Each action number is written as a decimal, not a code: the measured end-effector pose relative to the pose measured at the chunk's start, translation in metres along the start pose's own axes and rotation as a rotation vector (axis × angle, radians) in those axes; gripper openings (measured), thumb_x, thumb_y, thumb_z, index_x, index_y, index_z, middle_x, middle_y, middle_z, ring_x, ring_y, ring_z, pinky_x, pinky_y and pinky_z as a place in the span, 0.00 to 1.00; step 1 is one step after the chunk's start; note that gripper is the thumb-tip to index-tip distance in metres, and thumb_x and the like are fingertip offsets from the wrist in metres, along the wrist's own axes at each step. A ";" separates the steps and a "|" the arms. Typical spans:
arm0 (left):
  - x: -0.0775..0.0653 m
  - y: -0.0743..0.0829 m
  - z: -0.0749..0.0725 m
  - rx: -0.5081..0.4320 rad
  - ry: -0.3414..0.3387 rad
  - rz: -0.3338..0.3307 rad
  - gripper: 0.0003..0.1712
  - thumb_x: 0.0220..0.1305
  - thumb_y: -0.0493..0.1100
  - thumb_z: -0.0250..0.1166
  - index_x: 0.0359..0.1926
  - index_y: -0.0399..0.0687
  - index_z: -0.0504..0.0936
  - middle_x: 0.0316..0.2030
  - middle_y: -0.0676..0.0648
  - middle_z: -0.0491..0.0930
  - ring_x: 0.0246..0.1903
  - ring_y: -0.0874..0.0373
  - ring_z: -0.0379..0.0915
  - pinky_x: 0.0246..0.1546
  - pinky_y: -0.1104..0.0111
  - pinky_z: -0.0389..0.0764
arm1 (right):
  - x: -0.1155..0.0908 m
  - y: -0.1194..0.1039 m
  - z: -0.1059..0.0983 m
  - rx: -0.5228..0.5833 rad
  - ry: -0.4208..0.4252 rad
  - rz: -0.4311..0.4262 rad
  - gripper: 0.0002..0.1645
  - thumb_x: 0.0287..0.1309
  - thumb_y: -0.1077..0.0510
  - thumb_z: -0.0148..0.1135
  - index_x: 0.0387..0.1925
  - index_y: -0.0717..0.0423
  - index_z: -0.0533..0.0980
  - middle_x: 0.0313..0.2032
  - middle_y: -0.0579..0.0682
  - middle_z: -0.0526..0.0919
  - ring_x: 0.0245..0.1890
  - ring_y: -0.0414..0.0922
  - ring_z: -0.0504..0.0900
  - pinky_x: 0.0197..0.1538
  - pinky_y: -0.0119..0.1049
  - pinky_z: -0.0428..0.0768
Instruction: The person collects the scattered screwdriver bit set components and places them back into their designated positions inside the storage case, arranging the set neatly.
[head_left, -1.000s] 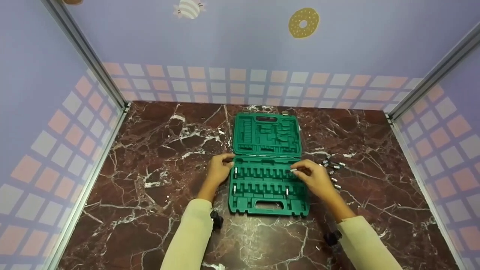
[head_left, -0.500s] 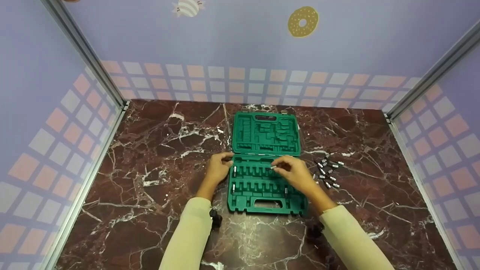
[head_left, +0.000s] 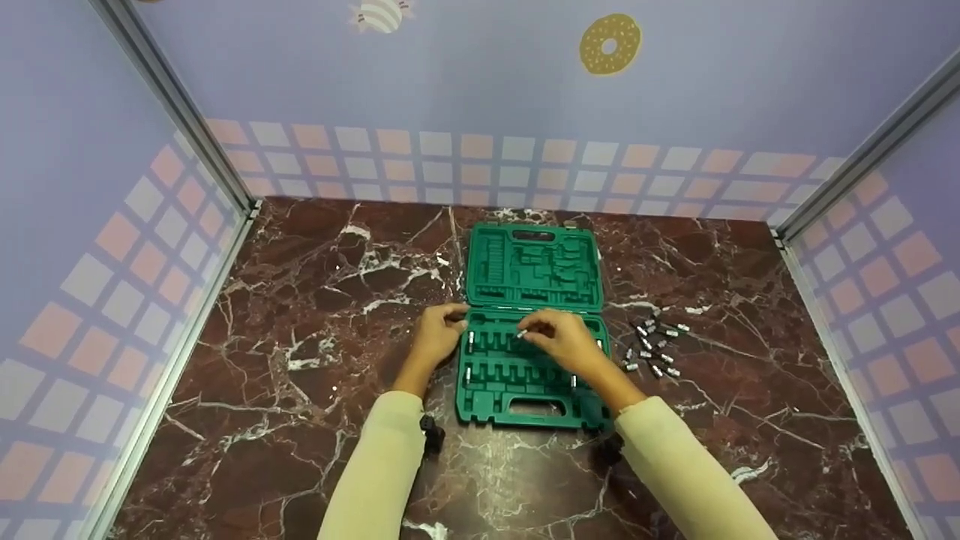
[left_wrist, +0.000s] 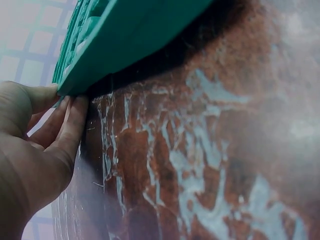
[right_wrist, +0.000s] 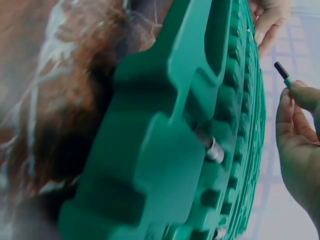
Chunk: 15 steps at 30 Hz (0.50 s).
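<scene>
A green socket case [head_left: 480, 411] lies open on the table, its moulded lid [head_left: 501, 274] folded back. At its left edge my left hand [head_left: 437, 336] grips the rim, thumb on top and fingertips against the side in the left wrist view. Over the upper row of slots, my right hand [head_left: 566, 345] pinches a bit socket [right_wrist: 283, 71] between thumb and fingers. Its black bit end points away from the fingertips. Other bit sockets sit in slots: one at upper left [head_left: 471, 341], one at lower left [head_left: 468, 375], one at lower right [head_left: 574, 381].
Several loose bit sockets [head_left: 645, 355] lie scattered on the marbled table [head_left: 330, 435] to the right of the case. Patterned panels [head_left: 480, 75] wall in the back and both sides.
My right hand has moved left along the upper slot row with the bit socket. My left hand stays at the case's left edge.
</scene>
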<state>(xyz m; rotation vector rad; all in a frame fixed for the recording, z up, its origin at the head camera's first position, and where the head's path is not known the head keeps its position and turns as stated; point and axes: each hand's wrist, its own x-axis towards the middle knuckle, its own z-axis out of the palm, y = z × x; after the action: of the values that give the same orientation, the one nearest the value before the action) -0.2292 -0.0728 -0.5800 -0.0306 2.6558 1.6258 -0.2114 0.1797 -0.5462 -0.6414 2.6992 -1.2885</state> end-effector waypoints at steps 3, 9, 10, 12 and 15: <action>0.000 0.000 0.000 -0.008 0.000 0.003 0.15 0.68 0.32 0.67 0.54 0.43 0.88 0.49 0.40 0.88 0.47 0.45 0.85 0.49 0.54 0.85 | 0.006 -0.004 0.005 -0.003 -0.013 -0.016 0.09 0.67 0.61 0.68 0.47 0.54 0.86 0.45 0.50 0.89 0.40 0.44 0.85 0.42 0.39 0.83; 0.000 0.000 0.001 -0.003 0.003 0.001 0.16 0.68 0.32 0.67 0.54 0.44 0.88 0.49 0.40 0.88 0.48 0.45 0.86 0.50 0.54 0.85 | 0.017 -0.014 0.012 -0.018 -0.066 -0.019 0.09 0.68 0.60 0.67 0.48 0.55 0.86 0.46 0.51 0.89 0.42 0.45 0.86 0.45 0.43 0.85; 0.000 0.000 0.001 -0.002 0.008 0.003 0.16 0.68 0.32 0.67 0.54 0.44 0.88 0.49 0.40 0.88 0.48 0.45 0.86 0.50 0.54 0.85 | 0.018 -0.015 0.013 -0.022 -0.075 -0.018 0.09 0.68 0.60 0.67 0.48 0.54 0.86 0.47 0.51 0.89 0.43 0.45 0.86 0.45 0.44 0.85; 0.000 0.001 0.001 0.003 0.016 0.005 0.15 0.68 0.32 0.67 0.54 0.44 0.89 0.48 0.41 0.88 0.47 0.46 0.86 0.49 0.54 0.85 | 0.021 -0.017 0.016 -0.029 -0.096 -0.014 0.09 0.69 0.60 0.66 0.48 0.54 0.86 0.47 0.50 0.89 0.44 0.45 0.86 0.46 0.45 0.85; 0.000 0.001 0.001 0.013 0.017 0.007 0.15 0.67 0.32 0.67 0.53 0.44 0.89 0.47 0.41 0.88 0.46 0.46 0.86 0.48 0.54 0.85 | 0.025 -0.018 0.020 -0.036 -0.113 -0.013 0.09 0.69 0.60 0.66 0.48 0.55 0.86 0.47 0.51 0.89 0.45 0.46 0.86 0.48 0.46 0.85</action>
<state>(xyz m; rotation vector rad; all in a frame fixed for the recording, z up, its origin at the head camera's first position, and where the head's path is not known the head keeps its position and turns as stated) -0.2294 -0.0715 -0.5796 -0.0345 2.6820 1.6177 -0.2229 0.1449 -0.5432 -0.7134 2.6368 -1.1719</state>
